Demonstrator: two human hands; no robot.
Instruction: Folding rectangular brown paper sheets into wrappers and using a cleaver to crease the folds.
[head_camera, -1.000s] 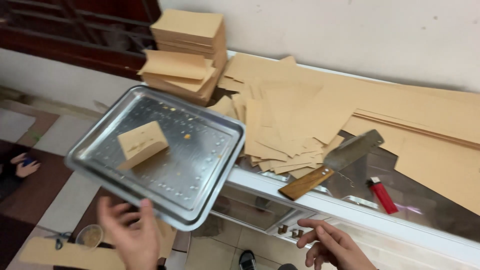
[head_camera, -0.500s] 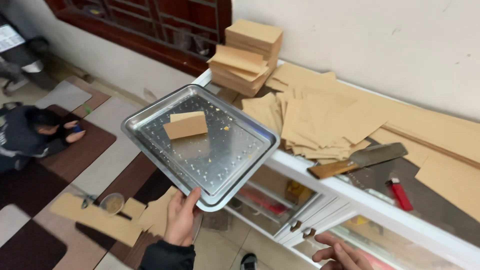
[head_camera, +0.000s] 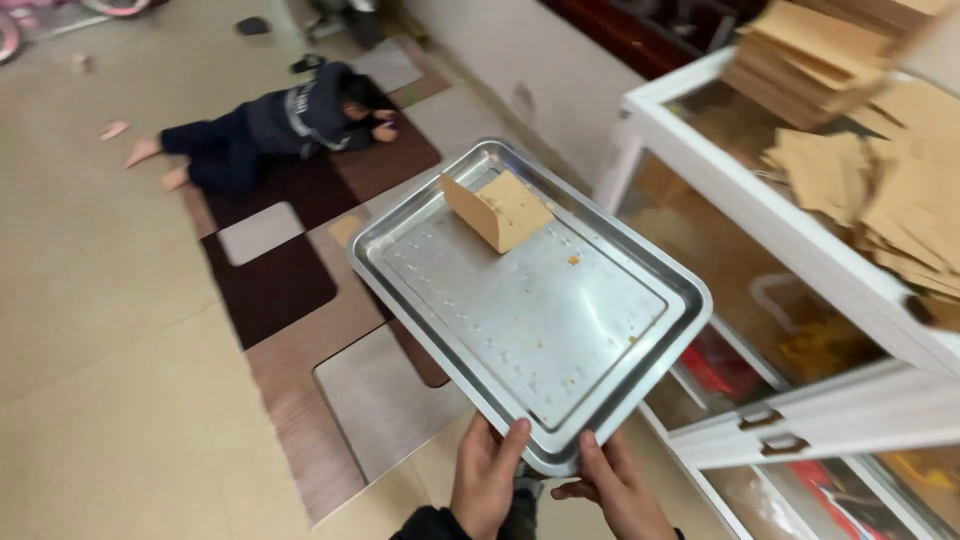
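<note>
Floor (head_camera: 120, 330) below tray (head_camera: 520, 330), hand-gripped nearside.

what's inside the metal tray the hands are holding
Inside the metal tray lies one folded brown paper box and a few crumbs. The tray floor beneath the box is covered.

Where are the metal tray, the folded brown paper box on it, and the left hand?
metal tray (head_camera: 560, 330), head view, bare middle of its floor.
folded brown paper box (head_camera: 512, 208), head view, its flat top flap.
left hand (head_camera: 485, 480), head view, back of the hand gripping the tray's near rim.
</note>
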